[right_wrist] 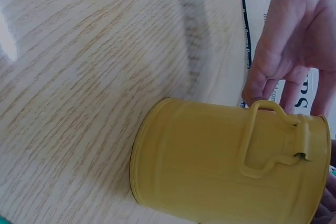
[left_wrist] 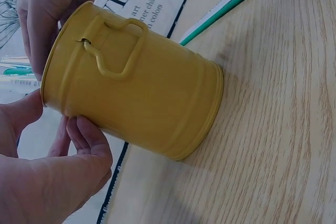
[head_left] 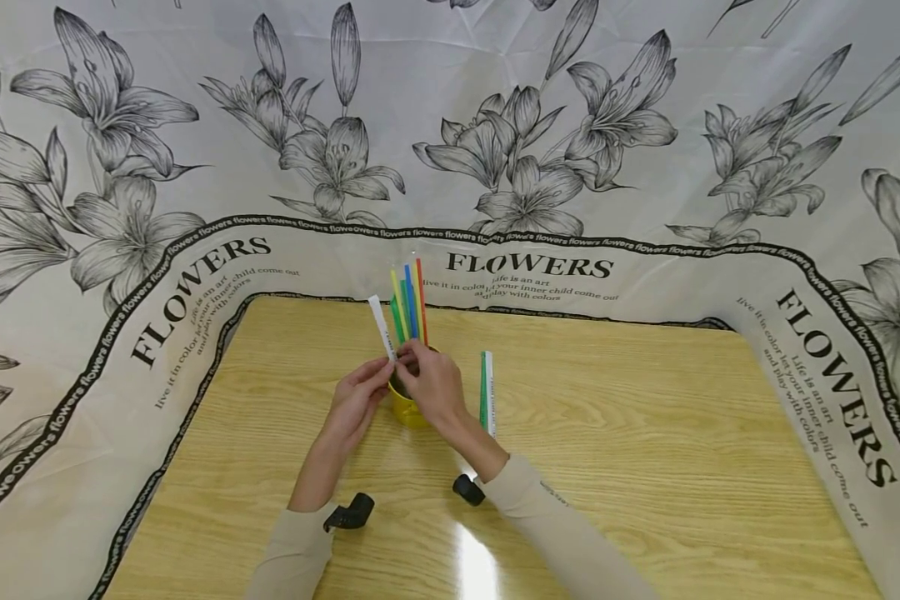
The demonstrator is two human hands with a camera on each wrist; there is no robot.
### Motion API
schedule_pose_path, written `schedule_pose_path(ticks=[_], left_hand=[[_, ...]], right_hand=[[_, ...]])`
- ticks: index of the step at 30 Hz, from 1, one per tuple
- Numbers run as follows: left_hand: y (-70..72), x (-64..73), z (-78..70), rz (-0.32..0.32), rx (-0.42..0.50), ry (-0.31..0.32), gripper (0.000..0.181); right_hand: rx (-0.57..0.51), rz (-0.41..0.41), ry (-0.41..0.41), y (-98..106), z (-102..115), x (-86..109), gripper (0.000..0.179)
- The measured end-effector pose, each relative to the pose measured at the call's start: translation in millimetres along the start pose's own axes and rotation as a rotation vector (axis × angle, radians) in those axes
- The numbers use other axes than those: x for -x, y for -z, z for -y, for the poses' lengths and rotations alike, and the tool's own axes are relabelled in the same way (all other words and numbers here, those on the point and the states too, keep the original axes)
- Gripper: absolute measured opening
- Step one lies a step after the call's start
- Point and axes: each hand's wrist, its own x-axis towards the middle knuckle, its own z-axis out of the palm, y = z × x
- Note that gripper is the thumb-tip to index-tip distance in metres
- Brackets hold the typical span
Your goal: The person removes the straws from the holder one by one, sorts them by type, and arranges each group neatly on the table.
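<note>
A yellow metal pot (head_left: 408,412) with a wire side handle stands on the table, holding several thin coloured sticks (head_left: 411,307) in green, yellow, blue and red. Left of them a white printed strip (head_left: 378,318) rises, tilted, from where both hands meet over the pot's mouth. My left hand (head_left: 356,402) holds the pot by its left side; in the left wrist view the thumb is at the rim and curled fingers lie against the outer wall. With bent fingers my right hand (head_left: 437,385) pinches the strip's lower end; its fingertips are partly hidden.
To the right of the pot, a green and white printed strip (head_left: 487,392) lies on the wooden table (head_left: 630,433), close beside the right forearm. A flower-printed cloth (head_left: 532,200) rises behind and along both sides of the table. Black wrist mounts (head_left: 352,512) stick out from the sleeves.
</note>
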Motion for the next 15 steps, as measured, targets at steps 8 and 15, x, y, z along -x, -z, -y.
schedule_pose_path(ticks=[8, 15], left_hand=[[0.8, -0.1, -0.7, -0.005, -0.016, 0.003, 0.04], [-0.3, -0.9, -1.0, -0.021, -0.017, 0.004, 0.041]], right_hand=[[-0.245, -0.038, -0.062, 13, -3, 0.3, 0.015], [-0.388, -0.092, -0.116, 24, -11, 2.2, 0.019]])
